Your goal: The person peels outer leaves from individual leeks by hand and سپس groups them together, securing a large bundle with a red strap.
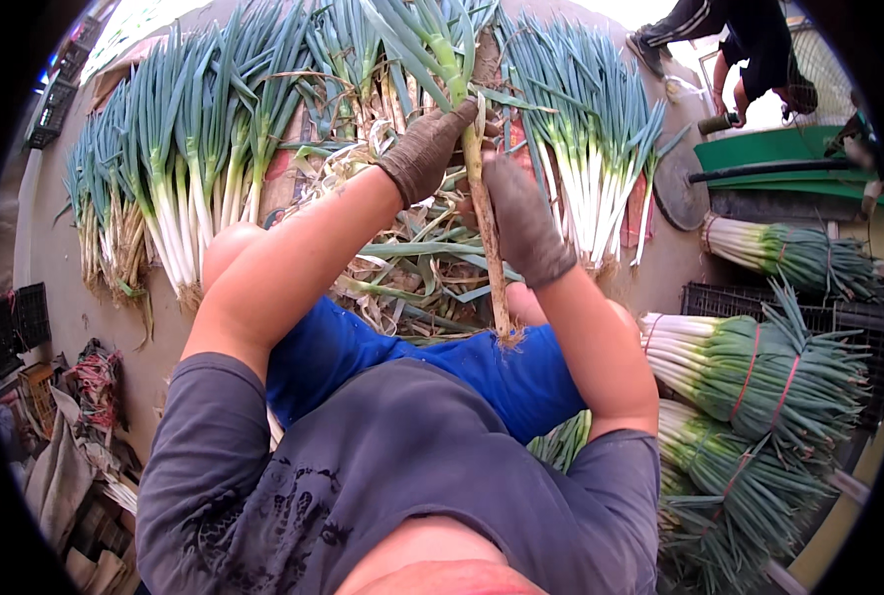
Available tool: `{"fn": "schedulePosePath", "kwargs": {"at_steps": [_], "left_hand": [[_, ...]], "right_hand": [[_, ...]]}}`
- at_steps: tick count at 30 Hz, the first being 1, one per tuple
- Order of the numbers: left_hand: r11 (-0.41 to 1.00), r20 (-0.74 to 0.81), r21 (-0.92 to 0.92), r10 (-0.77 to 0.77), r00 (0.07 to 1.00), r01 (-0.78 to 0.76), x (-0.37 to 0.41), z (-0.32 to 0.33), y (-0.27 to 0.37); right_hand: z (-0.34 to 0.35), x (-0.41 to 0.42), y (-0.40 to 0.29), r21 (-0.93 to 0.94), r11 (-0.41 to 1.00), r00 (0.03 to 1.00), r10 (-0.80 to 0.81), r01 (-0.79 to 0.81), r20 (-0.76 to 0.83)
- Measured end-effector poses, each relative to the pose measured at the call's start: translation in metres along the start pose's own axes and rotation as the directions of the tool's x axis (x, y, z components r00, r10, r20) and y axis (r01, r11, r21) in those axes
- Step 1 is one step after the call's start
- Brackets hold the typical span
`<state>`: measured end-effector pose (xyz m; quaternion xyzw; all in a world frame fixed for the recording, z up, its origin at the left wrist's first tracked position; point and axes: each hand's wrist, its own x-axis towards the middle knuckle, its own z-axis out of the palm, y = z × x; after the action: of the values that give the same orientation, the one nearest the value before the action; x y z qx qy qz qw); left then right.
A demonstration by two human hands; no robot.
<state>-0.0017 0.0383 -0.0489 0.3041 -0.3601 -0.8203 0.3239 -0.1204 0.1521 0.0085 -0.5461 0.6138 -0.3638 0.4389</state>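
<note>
My left hand (433,149), in a brown work glove, grips a long green onion (479,190) around its upper stem. Blue-green leaves fan out above the grip, and the soil-stained shank slants down to a tuft of roots (509,340) over my blue shorts. Beside the shank, my gloved right hand (522,216) is blurred; its fingers are partly hidden, so whether they pinch anything is unclear. Stripped leaves and dry skins (420,275) lie heaped between my legs. White-shanked green onions (181,178) are laid out on the left, with more (591,149) on the right.
Tied green onion bundles (754,364) are stacked at my right near a black plastic crate (717,297). A person (762,44) bends at the upper right by a green trough-like object (777,160). Red ties (98,383) and cloth (62,468) lie at left.
</note>
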Motion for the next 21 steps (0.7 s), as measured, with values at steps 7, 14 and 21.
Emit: {"fn": "schedulePosePath", "kwargs": {"at_steps": [7, 14, 21], "left_hand": [[0.933, 0.047, 0.287, 0.212, 0.976, -0.216, -0.004, -0.017, 0.021], [0.953, -0.156, 0.237, 0.231, 0.961, -0.19, -0.003, -0.022, 0.068], [0.93, -0.157, 0.26, 0.306, 0.939, -0.26, -0.019, 0.012, 0.035]], "right_hand": [[0.029, 0.056, 0.022, 0.329, 0.942, 0.926, 0.178, -0.063, -0.334], [0.085, -0.015, 0.151, -0.788, 0.568, 0.804, 0.57, -0.238, 0.169], [-0.017, 0.055, 0.017, -0.175, 0.985, 0.956, -0.046, -0.006, -0.29]]}}
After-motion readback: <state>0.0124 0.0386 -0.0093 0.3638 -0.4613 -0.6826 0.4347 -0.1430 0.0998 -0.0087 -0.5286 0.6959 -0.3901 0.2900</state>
